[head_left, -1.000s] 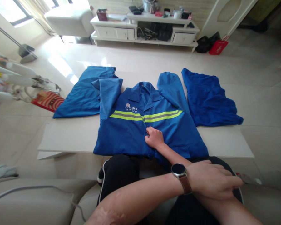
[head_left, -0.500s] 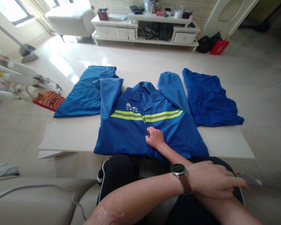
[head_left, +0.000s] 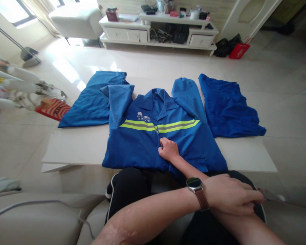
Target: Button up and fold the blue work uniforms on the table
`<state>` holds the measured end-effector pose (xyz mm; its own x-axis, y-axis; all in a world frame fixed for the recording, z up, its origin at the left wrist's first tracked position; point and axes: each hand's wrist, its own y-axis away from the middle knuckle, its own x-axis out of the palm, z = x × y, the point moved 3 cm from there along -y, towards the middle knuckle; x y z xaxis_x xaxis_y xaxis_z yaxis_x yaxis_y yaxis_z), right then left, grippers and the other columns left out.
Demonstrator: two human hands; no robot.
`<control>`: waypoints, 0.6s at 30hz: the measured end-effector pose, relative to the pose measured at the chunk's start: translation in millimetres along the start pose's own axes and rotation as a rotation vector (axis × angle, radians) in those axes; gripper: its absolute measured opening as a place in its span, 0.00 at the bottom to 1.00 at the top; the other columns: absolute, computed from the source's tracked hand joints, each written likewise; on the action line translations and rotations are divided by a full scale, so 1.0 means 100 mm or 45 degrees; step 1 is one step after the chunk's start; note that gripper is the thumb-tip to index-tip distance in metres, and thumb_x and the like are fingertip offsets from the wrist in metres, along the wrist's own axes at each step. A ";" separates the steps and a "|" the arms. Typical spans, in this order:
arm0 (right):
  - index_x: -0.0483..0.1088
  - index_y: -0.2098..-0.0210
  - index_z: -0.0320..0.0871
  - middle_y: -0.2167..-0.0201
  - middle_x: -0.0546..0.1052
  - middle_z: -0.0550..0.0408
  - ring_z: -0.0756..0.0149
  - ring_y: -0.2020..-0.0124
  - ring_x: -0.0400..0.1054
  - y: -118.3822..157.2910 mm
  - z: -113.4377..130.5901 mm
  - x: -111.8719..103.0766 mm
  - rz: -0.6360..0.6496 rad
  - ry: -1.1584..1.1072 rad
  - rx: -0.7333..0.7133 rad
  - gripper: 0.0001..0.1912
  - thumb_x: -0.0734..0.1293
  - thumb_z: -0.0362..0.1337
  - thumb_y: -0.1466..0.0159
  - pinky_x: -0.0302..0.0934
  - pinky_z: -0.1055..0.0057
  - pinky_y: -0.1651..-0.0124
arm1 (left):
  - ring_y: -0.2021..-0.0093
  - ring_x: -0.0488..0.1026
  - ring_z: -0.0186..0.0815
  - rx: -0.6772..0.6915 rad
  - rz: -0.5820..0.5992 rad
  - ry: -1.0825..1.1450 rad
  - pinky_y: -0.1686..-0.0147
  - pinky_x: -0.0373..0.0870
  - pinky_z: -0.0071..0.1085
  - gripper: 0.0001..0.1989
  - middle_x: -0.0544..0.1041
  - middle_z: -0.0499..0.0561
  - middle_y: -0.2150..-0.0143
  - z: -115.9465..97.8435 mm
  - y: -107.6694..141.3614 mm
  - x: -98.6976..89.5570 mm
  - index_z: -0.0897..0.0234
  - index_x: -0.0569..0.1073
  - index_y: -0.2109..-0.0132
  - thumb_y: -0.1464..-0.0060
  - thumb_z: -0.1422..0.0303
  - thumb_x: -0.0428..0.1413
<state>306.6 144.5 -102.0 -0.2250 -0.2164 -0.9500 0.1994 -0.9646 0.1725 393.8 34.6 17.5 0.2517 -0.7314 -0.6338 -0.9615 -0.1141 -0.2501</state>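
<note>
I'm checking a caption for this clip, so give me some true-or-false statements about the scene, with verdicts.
1. The right hand, fingers curled, is at the front edge of the blue fabric jacket with yellow-and-grey chest stripes. True.
2. The round watch with a brown strap is on the right wrist. False: it is on the left.
3. The left hand lies over the right forearm. True.
4. The jacket's collar is the part nearest the person. False: it points away, toward the white cabinet with drawers.
5. The red bag with handles stands on the white table. False: it is on the tiled floor.
</note>
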 end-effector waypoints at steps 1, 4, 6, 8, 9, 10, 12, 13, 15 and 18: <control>0.72 0.59 0.46 0.59 0.77 0.53 0.62 0.61 0.71 0.00 0.00 0.00 0.006 0.002 0.004 0.08 0.63 0.35 0.36 0.53 0.68 0.63 | 0.46 0.76 0.41 0.005 0.000 -0.003 0.58 0.70 0.39 0.19 0.79 0.56 0.43 0.00 0.00 0.00 0.63 0.70 0.42 0.32 0.65 0.40; 0.72 0.60 0.46 0.59 0.77 0.53 0.62 0.61 0.71 0.00 0.00 0.00 0.002 0.003 0.004 0.07 0.63 0.36 0.36 0.54 0.68 0.63 | 0.48 0.77 0.41 -0.011 0.060 -0.009 0.58 0.70 0.40 0.19 0.80 0.55 0.45 0.00 -0.01 0.01 0.63 0.70 0.43 0.32 0.65 0.40; 0.71 0.60 0.46 0.59 0.77 0.53 0.62 0.62 0.71 0.00 0.00 0.00 -0.011 0.000 0.002 0.07 0.63 0.36 0.37 0.53 0.68 0.63 | 0.49 0.78 0.41 -0.035 0.105 -0.002 0.59 0.70 0.39 0.19 0.80 0.55 0.46 0.00 -0.02 0.03 0.62 0.70 0.44 0.32 0.65 0.39; 0.71 0.60 0.46 0.59 0.77 0.54 0.62 0.61 0.71 0.00 0.00 0.00 -0.016 -0.004 0.001 0.07 0.63 0.36 0.37 0.53 0.68 0.63 | 0.50 0.78 0.41 -0.043 0.124 0.005 0.59 0.71 0.39 0.18 0.80 0.54 0.46 0.00 -0.02 0.03 0.62 0.70 0.45 0.32 0.65 0.39; 0.71 0.60 0.46 0.59 0.77 0.54 0.62 0.61 0.71 0.00 0.00 0.00 -0.013 -0.005 0.001 0.07 0.63 0.36 0.37 0.53 0.68 0.63 | 0.50 0.78 0.41 -0.034 0.116 0.008 0.58 0.71 0.40 0.18 0.80 0.54 0.46 -0.01 -0.02 0.03 0.62 0.70 0.45 0.32 0.65 0.39; 0.71 0.59 0.46 0.59 0.77 0.54 0.62 0.61 0.71 0.00 0.00 0.00 -0.010 -0.004 0.000 0.07 0.63 0.36 0.36 0.54 0.68 0.63 | 0.49 0.78 0.41 -0.021 0.098 0.012 0.57 0.71 0.40 0.19 0.79 0.55 0.45 -0.02 -0.01 0.02 0.62 0.70 0.44 0.32 0.65 0.39; 0.71 0.59 0.46 0.59 0.77 0.54 0.62 0.61 0.71 0.00 0.00 0.00 0.000 -0.002 -0.001 0.07 0.63 0.36 0.36 0.54 0.68 0.63 | 0.48 0.77 0.41 0.016 0.059 0.023 0.56 0.71 0.40 0.20 0.78 0.55 0.42 -0.03 0.01 0.00 0.62 0.69 0.41 0.32 0.66 0.39; 0.71 0.59 0.46 0.59 0.77 0.54 0.62 0.61 0.71 0.00 0.00 0.00 0.003 -0.001 0.000 0.07 0.63 0.36 0.36 0.53 0.68 0.63 | 0.47 0.77 0.41 0.024 0.046 0.028 0.55 0.71 0.40 0.21 0.77 0.55 0.41 -0.04 0.02 -0.01 0.62 0.69 0.41 0.32 0.66 0.39; 0.71 0.60 0.46 0.59 0.77 0.53 0.62 0.62 0.71 -0.01 0.00 0.00 0.001 -0.001 0.003 0.07 0.63 0.36 0.36 0.53 0.68 0.64 | 0.47 0.77 0.40 0.014 0.050 0.028 0.55 0.71 0.39 0.20 0.78 0.54 0.42 -0.04 0.02 -0.02 0.62 0.70 0.42 0.32 0.67 0.39; 0.71 0.60 0.46 0.59 0.77 0.54 0.62 0.62 0.71 -0.01 0.01 0.00 -0.019 -0.001 -0.004 0.07 0.63 0.36 0.37 0.53 0.68 0.64 | 0.49 0.78 0.40 -0.011 0.090 0.014 0.56 0.71 0.38 0.19 0.80 0.53 0.44 -0.04 -0.01 0.01 0.62 0.71 0.44 0.33 0.67 0.40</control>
<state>305.4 145.1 -101.7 -0.2288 -0.2024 -0.9522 0.1991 -0.9672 0.1577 394.9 31.1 20.0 0.1820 -0.7452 -0.6415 -0.9777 -0.0678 -0.1987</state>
